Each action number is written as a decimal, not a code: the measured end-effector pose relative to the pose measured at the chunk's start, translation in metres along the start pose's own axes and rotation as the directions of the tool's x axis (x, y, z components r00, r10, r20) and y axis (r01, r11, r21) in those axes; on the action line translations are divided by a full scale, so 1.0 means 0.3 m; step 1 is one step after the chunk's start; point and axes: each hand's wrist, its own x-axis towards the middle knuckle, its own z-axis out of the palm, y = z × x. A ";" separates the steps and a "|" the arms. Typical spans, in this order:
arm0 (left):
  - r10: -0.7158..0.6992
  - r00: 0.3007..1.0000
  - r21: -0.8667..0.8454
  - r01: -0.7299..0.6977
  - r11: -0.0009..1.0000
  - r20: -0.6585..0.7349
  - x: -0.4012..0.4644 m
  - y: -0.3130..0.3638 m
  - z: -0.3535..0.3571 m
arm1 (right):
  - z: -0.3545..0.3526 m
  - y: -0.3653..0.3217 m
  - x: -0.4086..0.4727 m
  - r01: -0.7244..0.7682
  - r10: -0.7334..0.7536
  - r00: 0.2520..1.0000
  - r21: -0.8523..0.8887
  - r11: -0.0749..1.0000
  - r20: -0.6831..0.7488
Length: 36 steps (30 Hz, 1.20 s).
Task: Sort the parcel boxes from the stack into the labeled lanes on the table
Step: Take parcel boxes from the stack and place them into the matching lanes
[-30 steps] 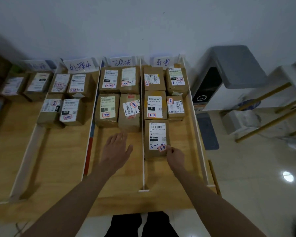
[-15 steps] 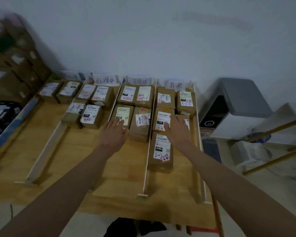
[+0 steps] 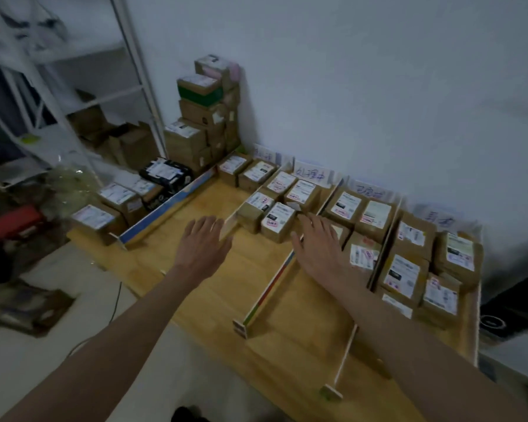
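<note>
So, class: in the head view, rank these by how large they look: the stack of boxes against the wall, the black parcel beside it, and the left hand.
1. stack of boxes, clearly largest.
2. left hand and black parcel look alike; the hand is nearer the camera, so unranked.

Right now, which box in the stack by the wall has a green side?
The second-highest box, in the stack's front column: a dark green band runs along its side; the others are plain brown.
</note>
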 end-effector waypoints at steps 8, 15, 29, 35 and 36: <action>-0.095 0.995 0.002 0.095 0.995 0.022 -0.005 -0.407 -0.004 | 0.160 -0.372 0.143 0.079 -0.079 0.997 -0.035 0.996 0.011; -0.071 0.997 0.006 0.071 0.997 0.037 0.050 -0.771 -0.026 | 0.304 -0.721 0.267 0.040 -0.040 0.999 -0.005 0.999 0.018; -0.106 0.991 -0.027 0.109 0.994 0.077 0.254 -1.300 0.007 | 0.596 -1.143 0.539 0.013 -0.017 0.996 0.049 0.999 0.084; -0.136 0.980 -0.004 0.138 0.990 0.147 0.431 -1.508 0.104 | 0.760 -1.256 0.748 -0.011 0.004 0.995 0.072 0.997 0.096; -0.134 0.978 0.004 0.135 0.991 0.160 0.460 -1.542 0.120 | 0.786 -1.274 0.780 -0.029 0.021 0.994 0.077 0.997 0.108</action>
